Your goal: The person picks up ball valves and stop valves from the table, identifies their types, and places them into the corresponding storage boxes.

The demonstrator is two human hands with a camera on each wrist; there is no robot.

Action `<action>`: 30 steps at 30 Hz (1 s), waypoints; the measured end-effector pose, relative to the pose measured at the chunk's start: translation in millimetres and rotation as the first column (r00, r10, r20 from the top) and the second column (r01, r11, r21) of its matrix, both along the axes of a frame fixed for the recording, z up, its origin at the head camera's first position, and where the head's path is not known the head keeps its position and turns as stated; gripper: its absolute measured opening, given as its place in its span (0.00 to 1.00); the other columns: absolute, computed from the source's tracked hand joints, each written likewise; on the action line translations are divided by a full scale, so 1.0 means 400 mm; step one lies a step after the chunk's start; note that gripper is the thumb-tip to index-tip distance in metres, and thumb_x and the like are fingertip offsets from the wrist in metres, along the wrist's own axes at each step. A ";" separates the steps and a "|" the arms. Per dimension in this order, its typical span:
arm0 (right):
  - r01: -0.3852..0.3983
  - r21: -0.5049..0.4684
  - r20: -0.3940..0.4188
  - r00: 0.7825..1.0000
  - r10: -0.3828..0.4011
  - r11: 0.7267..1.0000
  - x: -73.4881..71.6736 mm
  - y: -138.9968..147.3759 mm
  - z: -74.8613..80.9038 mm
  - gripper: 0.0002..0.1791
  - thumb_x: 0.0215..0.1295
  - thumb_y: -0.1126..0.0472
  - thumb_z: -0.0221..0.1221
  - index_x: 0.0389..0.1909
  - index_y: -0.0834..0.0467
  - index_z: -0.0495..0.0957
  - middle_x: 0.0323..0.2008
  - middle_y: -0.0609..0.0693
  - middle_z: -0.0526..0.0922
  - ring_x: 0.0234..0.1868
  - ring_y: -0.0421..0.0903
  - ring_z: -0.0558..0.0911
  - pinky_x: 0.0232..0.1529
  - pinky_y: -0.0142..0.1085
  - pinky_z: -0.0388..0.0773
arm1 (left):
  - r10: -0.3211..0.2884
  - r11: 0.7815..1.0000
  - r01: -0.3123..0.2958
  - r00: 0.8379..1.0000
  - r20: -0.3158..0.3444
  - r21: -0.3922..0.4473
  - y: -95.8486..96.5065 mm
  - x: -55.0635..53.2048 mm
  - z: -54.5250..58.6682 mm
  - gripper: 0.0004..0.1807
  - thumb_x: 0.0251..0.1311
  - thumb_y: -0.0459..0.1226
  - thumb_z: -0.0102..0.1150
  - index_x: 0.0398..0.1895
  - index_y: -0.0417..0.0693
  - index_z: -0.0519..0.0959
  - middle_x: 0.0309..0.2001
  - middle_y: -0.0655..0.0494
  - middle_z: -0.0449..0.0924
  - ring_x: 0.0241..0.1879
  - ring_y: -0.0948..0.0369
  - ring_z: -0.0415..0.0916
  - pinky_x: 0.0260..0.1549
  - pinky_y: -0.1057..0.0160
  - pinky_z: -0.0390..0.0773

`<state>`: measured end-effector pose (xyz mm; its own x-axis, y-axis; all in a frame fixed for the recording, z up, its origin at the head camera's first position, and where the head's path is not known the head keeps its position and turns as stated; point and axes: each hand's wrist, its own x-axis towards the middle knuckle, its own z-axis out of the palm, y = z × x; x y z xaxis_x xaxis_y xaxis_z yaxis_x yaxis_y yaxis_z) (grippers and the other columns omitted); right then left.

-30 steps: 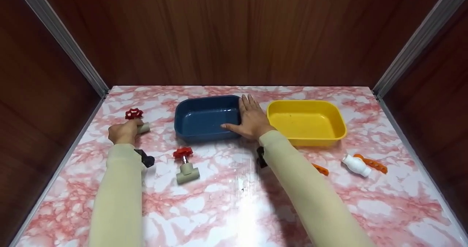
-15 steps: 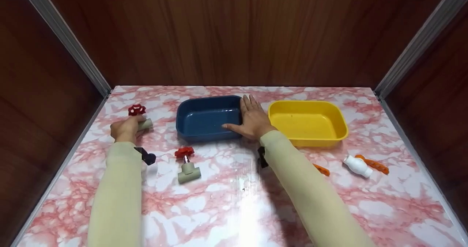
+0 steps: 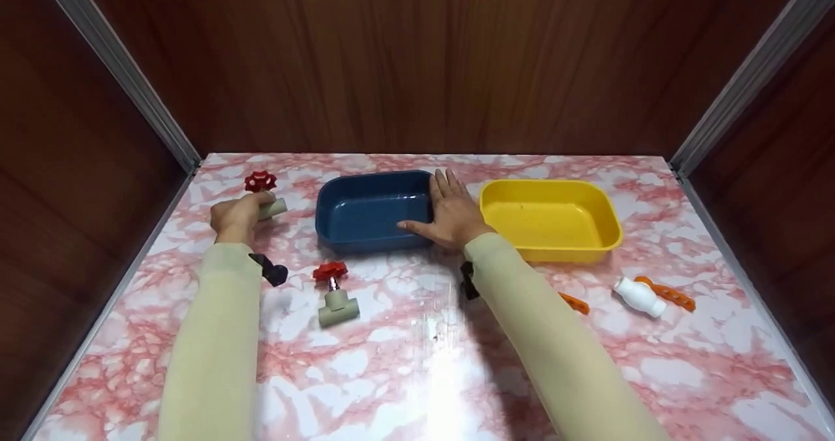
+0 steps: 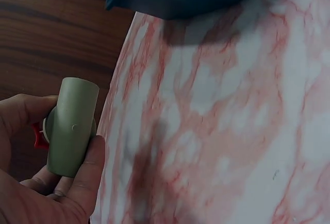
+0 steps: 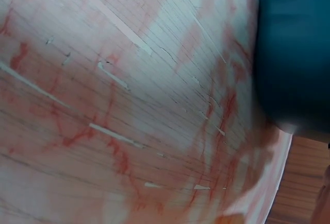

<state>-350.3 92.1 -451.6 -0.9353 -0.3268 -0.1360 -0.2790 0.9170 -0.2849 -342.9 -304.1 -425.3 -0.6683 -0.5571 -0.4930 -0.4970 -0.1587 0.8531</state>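
Observation:
My left hand [image 3: 236, 218] grips a beige pipe valve [image 4: 73, 126] by its body, left of the blue tray. The valve's red handwheel [image 3: 260, 181] points toward the back wall, and the hand covers part of the body. With fingers straight, my right hand [image 3: 450, 216] rests on the right rim of the blue tray [image 3: 372, 242], thumb reaching over its inside. A second beige valve with a red handwheel [image 3: 338, 308] lies in front of the tray. In the right wrist view the blue tray's wall [image 5: 296, 49] shows at the right edge.
A yellow tray [image 3: 558, 254] stands right of the right hand. Near the right side lies a white ball valve [image 3: 640, 297] with an orange handle [image 3: 672, 295]. Another orange handle [image 3: 575, 303] is partly hidden by the right sleeve. Wooden walls [image 3: 417, 62] enclose the marbled table [image 3: 391, 376].
The left hand has moved right and toward the back with the valve, nearer the blue tray. The right hand stays on the tray's rim.

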 end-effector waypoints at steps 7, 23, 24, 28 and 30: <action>-0.007 0.005 -0.004 1.000 0.007 1.000 -0.006 -0.004 0.000 0.70 0.77 0.14 0.48 0.97 0.57 0.34 0.99 0.55 0.31 1.00 0.58 0.33 1.00 0.57 0.33 | -0.050 0.998 0.050 0.998 0.025 -0.025 0.028 0.002 0.018 0.41 0.64 0.46 0.83 0.78 0.49 0.77 0.49 0.58 0.86 0.64 0.55 0.93 0.74 0.62 0.85; 0.009 -0.002 -0.003 1.000 -0.009 1.000 -0.003 -0.001 0.001 0.70 0.76 0.13 0.48 0.98 0.55 0.33 0.99 0.53 0.31 1.00 0.57 0.34 1.00 0.57 0.35 | -0.101 0.992 0.106 0.993 0.065 -0.067 0.086 -0.005 0.057 0.51 0.67 0.52 0.82 0.89 0.51 0.69 0.85 0.52 0.77 0.79 0.55 0.78 0.83 0.59 0.78; 0.009 -0.004 -0.004 1.000 -0.009 1.000 -0.003 -0.002 0.001 0.70 0.76 0.13 0.48 0.98 0.55 0.33 0.99 0.54 0.31 1.00 0.57 0.34 1.00 0.57 0.35 | -0.105 0.992 0.109 0.992 0.063 -0.067 0.090 -0.005 0.058 0.50 0.67 0.52 0.82 0.88 0.51 0.70 0.85 0.52 0.77 0.79 0.54 0.78 0.83 0.58 0.78; 0.009 -0.003 -0.004 1.000 -0.009 1.000 -0.003 -0.002 -0.001 0.70 0.76 0.13 0.48 0.98 0.55 0.33 0.99 0.53 0.31 1.00 0.57 0.33 1.00 0.56 0.34 | -0.125 0.990 0.128 0.991 0.049 -0.066 0.102 -0.004 0.061 0.47 0.68 0.51 0.81 0.87 0.51 0.71 0.84 0.51 0.78 0.78 0.54 0.78 0.84 0.57 0.77; 0.001 0.000 -0.014 1.000 -0.001 1.000 -0.005 -0.003 -0.002 0.70 0.77 0.14 0.48 0.97 0.57 0.34 0.99 0.55 0.33 1.00 0.57 0.34 1.00 0.56 0.34 | -0.134 0.989 0.136 0.990 0.041 -0.056 0.106 -0.004 0.062 0.46 0.68 0.50 0.81 0.86 0.51 0.71 0.83 0.51 0.80 0.77 0.54 0.80 0.84 0.57 0.77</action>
